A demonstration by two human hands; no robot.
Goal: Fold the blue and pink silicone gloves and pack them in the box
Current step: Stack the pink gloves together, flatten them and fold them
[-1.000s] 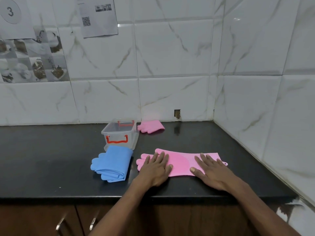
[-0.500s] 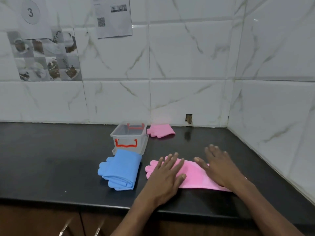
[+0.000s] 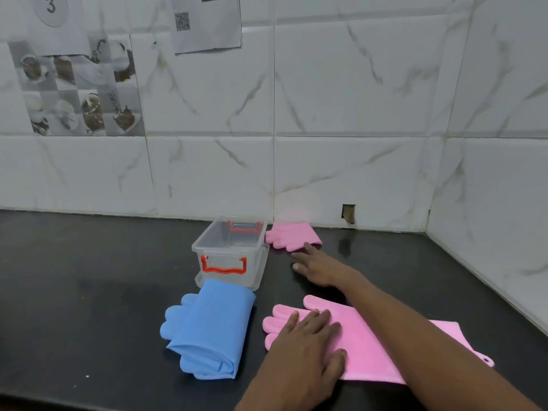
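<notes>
A clear plastic box (image 3: 231, 253) with red latches stands open near the back of the dark desk (image 3: 89, 277), and nothing shows inside it. The folded blue gloves (image 3: 207, 329) lie just in front of it, their top edge touching the box front. A folded pink glove (image 3: 292, 235) lies behind and to the right of the box, by the wall. A second pink glove (image 3: 370, 345) lies flat at the front of the desk. The left hand (image 3: 308, 348) presses flat on it, fingers spread. The right hand (image 3: 318, 264) reaches over the desk with fingers extended and loose, its fingertips at the edge of the far pink glove, gripping nothing. White marbled tiles (image 3: 341, 84) cover the walls; a paper sheet (image 3: 207, 22) with a code hangs there
</notes>
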